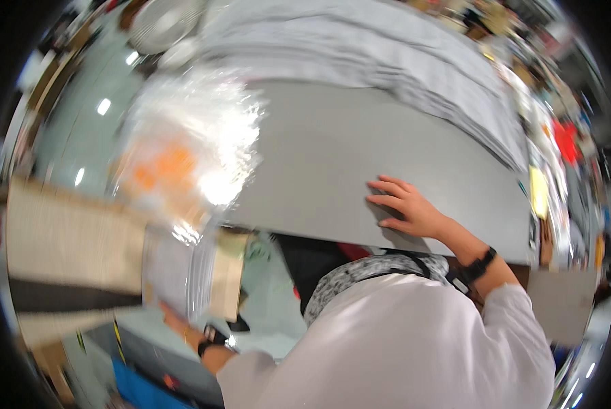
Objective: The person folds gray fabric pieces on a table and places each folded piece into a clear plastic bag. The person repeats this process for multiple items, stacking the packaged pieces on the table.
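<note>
At the lower left, my left hand (176,322) touches the near end of a stack of white, flat packets in clear plastic (179,273). Its fingers are blurred and partly hidden by the stack, so I cannot make out their grip. The packets lie by an open cardboard box (73,232). My right hand (407,210) is open over the grey tabletop (319,157), its fingers spread and nothing in them. Left of the table's middle sits a shiny heap of clear plastic bags (189,136) with orange patches; glare hides its details.
Folded light-grey fabric (360,48) covers the table's far side. A white fan (165,24) stands at the far left. Along the right edge are cluttered goods, among them a yellow item (538,193) and a red one (566,141). A blue object (145,385) is at the lower left.
</note>
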`<state>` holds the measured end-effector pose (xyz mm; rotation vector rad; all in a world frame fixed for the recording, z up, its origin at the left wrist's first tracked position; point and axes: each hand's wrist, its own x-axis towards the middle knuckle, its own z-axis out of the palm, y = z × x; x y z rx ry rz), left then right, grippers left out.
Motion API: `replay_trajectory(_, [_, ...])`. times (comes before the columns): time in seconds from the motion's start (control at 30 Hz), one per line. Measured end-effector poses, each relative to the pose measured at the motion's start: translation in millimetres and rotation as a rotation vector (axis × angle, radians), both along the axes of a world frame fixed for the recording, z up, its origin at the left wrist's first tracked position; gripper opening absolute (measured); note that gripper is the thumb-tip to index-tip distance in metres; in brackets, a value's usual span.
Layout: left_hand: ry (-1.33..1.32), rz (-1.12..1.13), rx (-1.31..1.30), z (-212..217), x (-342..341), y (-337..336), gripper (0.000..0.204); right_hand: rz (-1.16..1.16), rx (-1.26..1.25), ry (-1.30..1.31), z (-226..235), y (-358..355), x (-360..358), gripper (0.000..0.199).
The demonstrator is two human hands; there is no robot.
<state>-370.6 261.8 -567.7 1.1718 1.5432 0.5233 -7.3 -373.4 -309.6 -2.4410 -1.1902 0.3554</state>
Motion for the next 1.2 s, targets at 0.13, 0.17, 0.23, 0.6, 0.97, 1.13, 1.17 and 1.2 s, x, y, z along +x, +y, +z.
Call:
replay_trajectory(0.13, [-0.420,-0.206,0.034,-16.1,-18.0,23.2,0.077,-0.086,0.168,0.010,-30.6,-48.7,30.8,0.048])
replay_trajectory(0.17, [-0.412,-0.126,-0.032,-10.5,-17.6,34.8,0.076,-0.215,0.271,0.067,-37.6,-62.6,45.7,0.041])
replay_trajectory(0.23, [-0.129,0.160,0.133,6.8,-11.0,51.4,0.067,-0.556,0.406,0.086,-42.9,-98.0,81.7,0.029])
replay_trajectory(0.6, [-0.463,-0.679,0.677,255.2,308.5,-137.9,0.038,-1.018,0.383,-0.467,-30.8,-184.5,230.0,0.016])
replay_trajectory(0.97, [-0.615,-1.259,-0.897,253.2,703.2,-476.4,0.069,-0.724,0.968,-0.245,26.5,-208.8,257.6,0.029])
replay_trajectory(1.13, [-0.347,-1.409,-0.356,320.1,810.5,-432.8,0.055,-0.965,-0.252,-0.311,45.8,-346.6,282.8,0.020])
replay_trajectory(1.17, [-0.376,-1.445,-0.111,359.3,830.3,-420.3,0.042,-0.969,-0.329,-0.296,69.2,-378.6,296.7,0.017])
replay_trajectory(1.2, [-0.542,-1.351,0.094,393.9,844.4,-411.4,0.030,-1.078,-0.159,-0.558,83.1,-396.9,305.0,0.020])
